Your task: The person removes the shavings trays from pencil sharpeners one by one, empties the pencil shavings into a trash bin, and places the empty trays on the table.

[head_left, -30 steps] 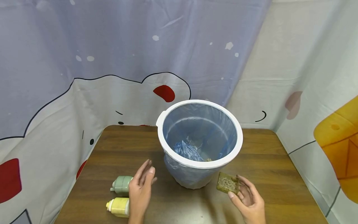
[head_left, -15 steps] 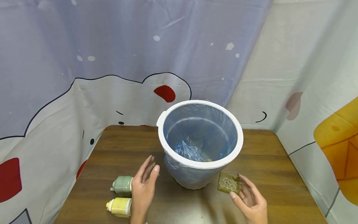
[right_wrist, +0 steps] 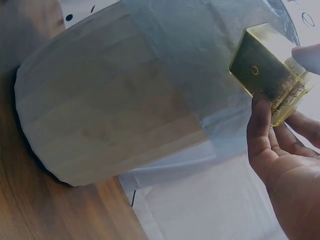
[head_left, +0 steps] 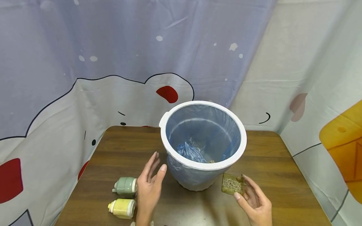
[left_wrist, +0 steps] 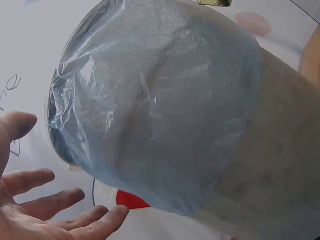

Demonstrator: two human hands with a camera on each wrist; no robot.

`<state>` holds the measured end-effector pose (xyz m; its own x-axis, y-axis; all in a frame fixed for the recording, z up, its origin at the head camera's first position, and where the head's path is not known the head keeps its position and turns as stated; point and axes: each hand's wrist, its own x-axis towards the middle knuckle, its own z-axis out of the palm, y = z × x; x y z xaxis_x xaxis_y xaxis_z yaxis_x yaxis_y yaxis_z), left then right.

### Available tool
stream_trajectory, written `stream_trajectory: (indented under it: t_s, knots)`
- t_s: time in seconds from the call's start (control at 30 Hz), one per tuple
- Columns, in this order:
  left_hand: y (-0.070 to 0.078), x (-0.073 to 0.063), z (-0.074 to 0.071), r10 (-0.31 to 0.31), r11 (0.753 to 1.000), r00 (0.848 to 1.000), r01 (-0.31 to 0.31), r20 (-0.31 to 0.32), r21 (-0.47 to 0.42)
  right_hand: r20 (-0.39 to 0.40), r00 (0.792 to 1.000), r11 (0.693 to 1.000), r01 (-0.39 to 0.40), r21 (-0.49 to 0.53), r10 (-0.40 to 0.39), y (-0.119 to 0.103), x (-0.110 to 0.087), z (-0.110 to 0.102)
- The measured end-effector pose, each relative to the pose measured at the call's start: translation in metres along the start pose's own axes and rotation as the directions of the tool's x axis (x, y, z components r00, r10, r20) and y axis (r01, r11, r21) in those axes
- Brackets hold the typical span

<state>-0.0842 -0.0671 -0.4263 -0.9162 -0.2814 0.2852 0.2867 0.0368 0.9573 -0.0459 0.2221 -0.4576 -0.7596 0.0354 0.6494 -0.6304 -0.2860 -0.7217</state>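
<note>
My right hand (head_left: 255, 204) holds a small see-through yellow-green box (head_left: 232, 184) between thumb and fingers, in front of the bin on the right. Pale brown crumbly bits lie in the box. In the right wrist view, a small round hole shows on the side of the box (right_wrist: 255, 62). My left hand (head_left: 150, 191) is raised in front of the bin's left side, fingers extended and thumb apart, holding nothing. Between the hands and behind them stands a white-rimmed bin (head_left: 202, 166), lined with a thin bluish plastic bag (left_wrist: 165, 105). The hand does not touch the bin in the left wrist view.
A crumpled blue plastic bag (head_left: 190, 153) and some pale bits lie inside the bin. A green bottle-like thing (head_left: 125, 187) and a yellow one (head_left: 122, 208) lie on the wooden table (head_left: 282, 185), partly behind my left forearm. A printed curtain (head_left: 135, 103) hangs behind.
My left hand has moved up and to the right, closer to the bin, and its thumb has spread. My right hand has shifted slightly right with the box.
</note>
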Motion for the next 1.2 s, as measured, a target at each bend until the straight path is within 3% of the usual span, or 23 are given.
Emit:
stream_trajectory:
  t_s: [0.3,0.53,0.83,1.0,1.2]
  knots:
    - [0.005,0.005,0.003,0.019,1.000,1.000,-0.018,0.004,-0.010,-0.016,1.000,1.000,-0.011,-0.012,0.011,-0.002,0.003,0.004]
    - [0.025,0.007,0.009,0.074,0.997,0.996,-0.072,0.049,-0.040,0.009,1.000,0.999,0.023,0.029,-0.024,-0.004,0.006,0.004]
    - [0.008,0.011,0.012,0.138,0.986,0.986,-0.127,0.098,-0.103,0.020,0.999,0.999,0.029,0.029,-0.030,-0.011,0.009,0.008]
    - [0.009,0.012,0.014,0.189,0.976,0.974,-0.173,0.125,-0.129,0.014,1.000,1.000,0.017,0.024,-0.017,-0.014,0.009,0.010]
    - [0.011,0.014,0.018,0.179,0.980,0.978,-0.168,0.108,-0.105,0.007,1.000,1.000,0.012,0.021,-0.012,-0.017,0.009,0.011]
